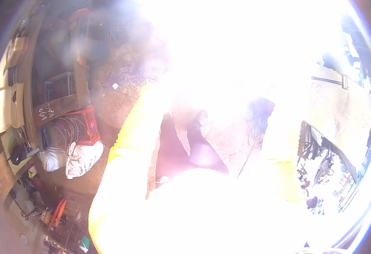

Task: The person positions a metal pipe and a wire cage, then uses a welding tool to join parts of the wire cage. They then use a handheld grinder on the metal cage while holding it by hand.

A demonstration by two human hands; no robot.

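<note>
A white glare fills the upper middle of the head view and washes out most of what lies in front of me. From the lower left my left arm in a yellow sleeve (131, 129) reaches forward into it. On the right a second yellow sleeve (290, 165), my right arm's, runs forward too and fades into the brightness. Both hands are lost in the glare, so neither the fingers nor anything in them can be made out. Between the arms, dark trouser legs (200, 146) show above a brown floor (124, 103).
At left stand a red plastic crate (93, 125), a coil of wire (69, 131) and a white sack (84, 160) beside wooden shelving. A pale tabletop (342, 106) with a dark T-shaped tool (344, 81) lies right, scrap (320, 169) beneath. A loose cable (255, 127) crosses the floor.
</note>
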